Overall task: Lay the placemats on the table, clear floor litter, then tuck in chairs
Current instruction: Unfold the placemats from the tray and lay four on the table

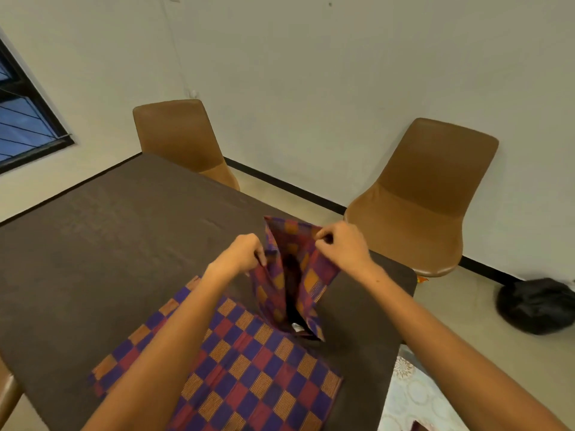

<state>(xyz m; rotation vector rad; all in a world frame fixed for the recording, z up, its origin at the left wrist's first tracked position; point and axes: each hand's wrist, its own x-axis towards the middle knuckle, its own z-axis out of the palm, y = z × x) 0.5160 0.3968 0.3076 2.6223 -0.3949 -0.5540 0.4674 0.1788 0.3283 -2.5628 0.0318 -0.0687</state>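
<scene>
Closest to the camera, below both hands, one checked placemat (249,365) in purple, red and orange lies flat on the dark brown bench (102,244), its near edge cut off by the frame. Just beyond it, a second placemat (292,275) of the same pattern is held up off the bench, half opened like a book, with its lower end resting near the flat one. The left hand (245,253) pinches its left edge between curled fingers, and the right hand (339,245) pinches the right edge the same way, so each grip is closed on cloth. The fabric sags and folds between the hands, so it looks light, soft and limp; it would probably handle best held at two corners or along opposite edges and pulled taut before lowering. The dark inside of the fold hides its inner face, and a small pale tag or label there is too unclear to identify. Farther off, beyond the right hand, a tan chair (420,197) stands pulled away from the bench, and a second tan chair (180,135) sits beyond the left hand. A black bag (538,306) lies on the floor (448,312), far right.
</scene>
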